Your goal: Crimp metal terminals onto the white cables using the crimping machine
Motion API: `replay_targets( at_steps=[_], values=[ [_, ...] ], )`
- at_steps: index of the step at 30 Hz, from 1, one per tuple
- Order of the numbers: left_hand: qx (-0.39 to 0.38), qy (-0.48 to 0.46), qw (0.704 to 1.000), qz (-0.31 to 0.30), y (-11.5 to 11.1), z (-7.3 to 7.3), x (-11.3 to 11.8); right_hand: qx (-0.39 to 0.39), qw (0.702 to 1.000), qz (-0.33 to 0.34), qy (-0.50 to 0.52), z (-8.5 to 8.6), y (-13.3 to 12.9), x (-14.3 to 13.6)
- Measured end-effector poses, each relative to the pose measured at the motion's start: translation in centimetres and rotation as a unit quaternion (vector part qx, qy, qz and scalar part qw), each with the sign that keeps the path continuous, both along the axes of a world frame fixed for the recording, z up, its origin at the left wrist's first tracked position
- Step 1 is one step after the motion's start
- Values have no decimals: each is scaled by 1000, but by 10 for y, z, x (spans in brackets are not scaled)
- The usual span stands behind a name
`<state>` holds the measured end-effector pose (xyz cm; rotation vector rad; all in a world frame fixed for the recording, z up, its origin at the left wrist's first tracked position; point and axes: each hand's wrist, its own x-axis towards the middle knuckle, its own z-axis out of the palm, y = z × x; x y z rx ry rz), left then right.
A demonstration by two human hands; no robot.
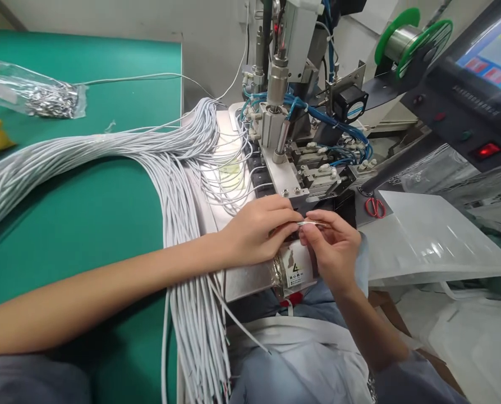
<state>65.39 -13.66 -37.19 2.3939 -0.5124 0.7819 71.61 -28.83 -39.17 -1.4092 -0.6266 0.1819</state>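
so, left hand [261, 230] and right hand [338, 249] pinch a thin wire end [312, 223] between fingertips, machine [277, 140] just beyond, green tabletop [107, 219] and white cables [183, 219] left of the fingers, pale wall [149, 19] behind.

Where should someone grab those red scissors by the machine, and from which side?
I'd take the red scissors by the handles, from above and the near side, with the right hand once it's free. Their two open rings show plainly and should grip easily; the rest is hard to make out.
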Motion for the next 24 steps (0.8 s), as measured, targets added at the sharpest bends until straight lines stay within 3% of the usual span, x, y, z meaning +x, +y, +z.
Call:
replay_targets(
  at_steps=[6,11,15,18,24],
  values=[
    [93,-131,983,89,9,4,-5,44,997,-38,-51,-4,6,1],
    [7,-89,996,-18,10,13,-8,38,996,-47,-59,-6,5,4],
    [1,-52,999,9,7,9,-3,24,998,-25,-52,-7,5,4],
    [-7,-28,1000,-4,6,3,0,31,997,-31,-61,-5,7,1],
    [23,-80,996,25,4,-3,-1,-43,988,-79,-129,9,5,0]
  ],
)
